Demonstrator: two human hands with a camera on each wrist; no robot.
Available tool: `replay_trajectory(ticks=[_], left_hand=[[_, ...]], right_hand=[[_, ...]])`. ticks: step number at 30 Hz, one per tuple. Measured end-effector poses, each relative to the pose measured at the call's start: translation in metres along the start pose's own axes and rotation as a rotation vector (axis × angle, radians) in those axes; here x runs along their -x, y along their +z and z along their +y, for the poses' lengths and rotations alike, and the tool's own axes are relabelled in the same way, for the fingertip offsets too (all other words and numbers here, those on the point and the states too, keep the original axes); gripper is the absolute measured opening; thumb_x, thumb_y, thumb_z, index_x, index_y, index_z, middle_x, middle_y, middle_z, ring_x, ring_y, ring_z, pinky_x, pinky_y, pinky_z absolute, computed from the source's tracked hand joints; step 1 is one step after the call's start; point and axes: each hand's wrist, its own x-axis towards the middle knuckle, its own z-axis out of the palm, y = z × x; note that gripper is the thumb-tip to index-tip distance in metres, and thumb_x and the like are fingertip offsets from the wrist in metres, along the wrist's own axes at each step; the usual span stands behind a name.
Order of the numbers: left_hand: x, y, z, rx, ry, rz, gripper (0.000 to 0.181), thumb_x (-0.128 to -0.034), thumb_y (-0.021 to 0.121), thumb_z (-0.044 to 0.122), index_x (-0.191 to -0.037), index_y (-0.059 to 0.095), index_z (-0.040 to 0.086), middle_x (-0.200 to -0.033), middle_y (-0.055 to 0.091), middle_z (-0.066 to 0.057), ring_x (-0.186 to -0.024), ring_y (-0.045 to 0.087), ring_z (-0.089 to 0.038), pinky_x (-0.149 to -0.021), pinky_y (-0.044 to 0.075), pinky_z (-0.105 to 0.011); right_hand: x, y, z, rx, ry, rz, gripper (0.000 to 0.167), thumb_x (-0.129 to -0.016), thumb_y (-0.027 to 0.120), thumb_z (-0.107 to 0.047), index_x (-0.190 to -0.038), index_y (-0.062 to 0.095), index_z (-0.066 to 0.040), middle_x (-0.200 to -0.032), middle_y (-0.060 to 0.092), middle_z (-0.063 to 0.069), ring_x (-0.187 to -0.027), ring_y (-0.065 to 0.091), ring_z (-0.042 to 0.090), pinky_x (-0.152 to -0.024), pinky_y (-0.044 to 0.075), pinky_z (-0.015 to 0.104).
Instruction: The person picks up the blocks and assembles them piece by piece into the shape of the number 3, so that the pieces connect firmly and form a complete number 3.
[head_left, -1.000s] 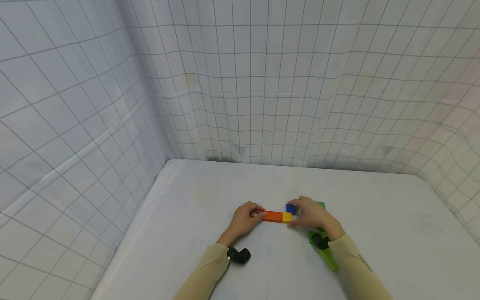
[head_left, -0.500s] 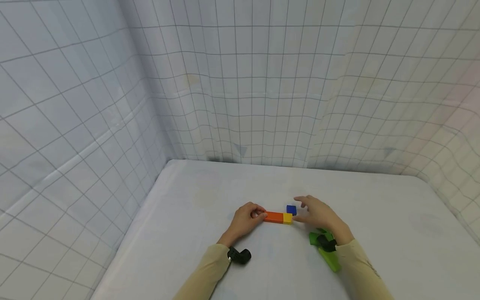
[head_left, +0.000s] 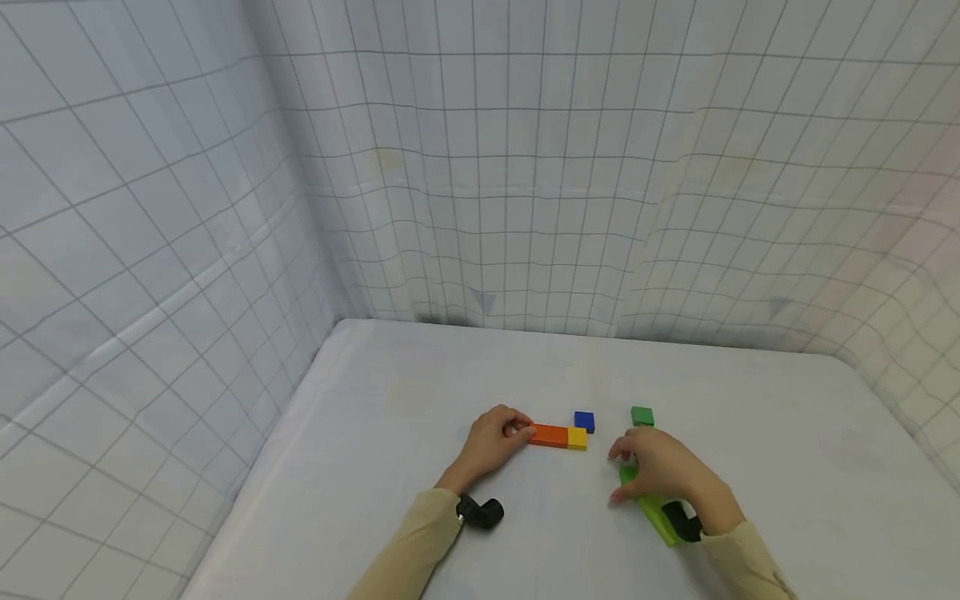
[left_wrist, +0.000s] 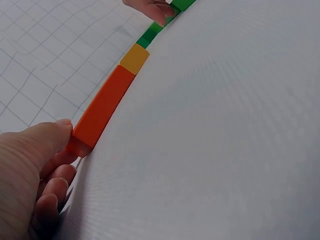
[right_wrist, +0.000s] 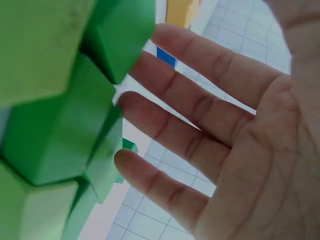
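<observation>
My left hand (head_left: 487,443) pinches the left end of a long orange block (head_left: 550,436) lying on the white table. A small yellow block (head_left: 577,438) sits against the orange block's right end, also in the left wrist view. Just behind them is a blue block (head_left: 584,422), apart from both hands. My right hand (head_left: 662,468) hovers at a group of green blocks, partly hiding them. Its fingers are spread in the right wrist view, tips beside a dark green block (right_wrist: 62,125); I cannot tell whether they touch it. A light green block (head_left: 657,523) sticks out in front.
A separate green block (head_left: 642,415) lies behind my right hand. White cloth with a grid pattern (head_left: 555,167) hangs behind the table (head_left: 420,375) and along its sides. Each wrist carries a small black camera (head_left: 483,512).
My right hand has left the blue and yellow blocks and moved right and toward me, to the green blocks. The back green block has come into sight. My left hand keeps its place.
</observation>
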Motion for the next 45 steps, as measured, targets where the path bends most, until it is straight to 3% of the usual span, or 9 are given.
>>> replay_trajectory(ticks=[6, 20, 27, 34, 38, 45], left_hand=[[0.0, 0.0, 0.002, -0.001, 0.0, -0.003, 0.019, -0.0901, 0.067, 0.03, -0.098, 0.072, 0.014, -0.08, 0.053, 0.01, -0.066, 0.045, -0.007, -0.062, 0.038, -0.024], [0.0, -0.001, 0.003, 0.002, -0.004, -0.003, 0.019, -0.0903, 0.067, 0.03, -0.098, 0.072, 0.014, -0.078, 0.052, 0.01, -0.065, 0.044, -0.007, -0.061, 0.037, -0.024], [-0.001, -0.001, 0.003, -0.008, -0.013, -0.011, 0.018, -0.0903, 0.067, 0.029, -0.099, 0.072, 0.014, -0.079, 0.052, 0.01, -0.065, 0.044, -0.007, -0.061, 0.037, -0.024], [-0.001, -0.002, 0.004, 0.002, -0.011, -0.008, 0.019, -0.0902, 0.067, 0.03, -0.099, 0.072, 0.014, -0.078, 0.051, 0.01, -0.066, 0.044, -0.007, -0.061, 0.037, -0.024], [-0.001, -0.002, 0.005, 0.0, -0.013, -0.006, 0.02, -0.0901, 0.067, 0.03, -0.099, 0.071, 0.013, -0.077, 0.05, 0.01, -0.066, 0.044, -0.007, -0.062, 0.037, -0.024], [-0.001, -0.001, 0.004, -0.002, -0.013, -0.01, 0.02, -0.0899, 0.067, 0.031, -0.099, 0.072, 0.014, -0.076, 0.05, 0.01, -0.065, 0.044, -0.007, -0.061, 0.036, -0.024]], right_hand=[[0.003, 0.005, 0.001, 0.057, -0.016, 0.034, 0.04, -0.061, 0.088, -0.037, -0.09, 0.07, -0.017, -0.081, 0.054, -0.011, -0.075, 0.049, 0.009, -0.073, 0.043, 0.036], [0.005, 0.008, 0.005, 0.056, -0.111, 0.105, 0.028, -0.065, 0.087, -0.029, -0.083, 0.069, -0.017, -0.077, 0.054, -0.014, -0.071, 0.047, 0.005, -0.071, 0.04, 0.036], [0.004, 0.007, 0.007, 0.04, -0.073, 0.103, 0.025, -0.067, 0.086, -0.023, -0.083, 0.069, -0.016, -0.079, 0.054, -0.012, -0.07, 0.049, 0.007, -0.068, 0.044, 0.033], [0.01, 0.002, 0.013, 0.035, -0.105, 0.089, 0.024, -0.068, 0.086, -0.021, -0.082, 0.068, -0.017, -0.08, 0.053, -0.012, -0.07, 0.047, 0.007, -0.066, 0.043, 0.03], [0.013, 0.001, 0.014, 0.013, -0.084, 0.071, 0.023, -0.068, 0.086, -0.021, -0.08, 0.067, -0.018, -0.078, 0.051, -0.012, -0.069, 0.045, 0.006, -0.064, 0.042, 0.028], [0.011, -0.004, 0.016, -0.05, -0.056, 0.09, 0.012, -0.081, 0.077, -0.024, -0.082, 0.067, -0.016, -0.075, 0.054, -0.012, -0.068, 0.047, 0.006, -0.061, 0.042, 0.027]])
